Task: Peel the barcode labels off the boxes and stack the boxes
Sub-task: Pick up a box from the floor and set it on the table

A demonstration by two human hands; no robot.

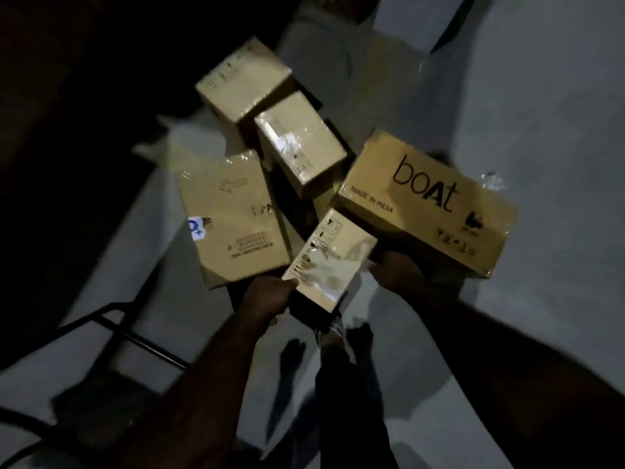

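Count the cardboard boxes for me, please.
5. The held box between left hand and right hand; boat box right; wide box left; middle box, far box behind. More may hide underneath.

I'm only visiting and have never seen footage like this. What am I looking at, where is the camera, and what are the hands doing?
No machine here: a person wears one camera on the head, looking down at their arms and a pale floor. Cardboard boxes are clustered there, among them a boAt box and a large box. The left hand grips the near end of a small box with torn white label scraps on top. The right hand is at its other side; its fingers are hidden, so what it holds is unclear.
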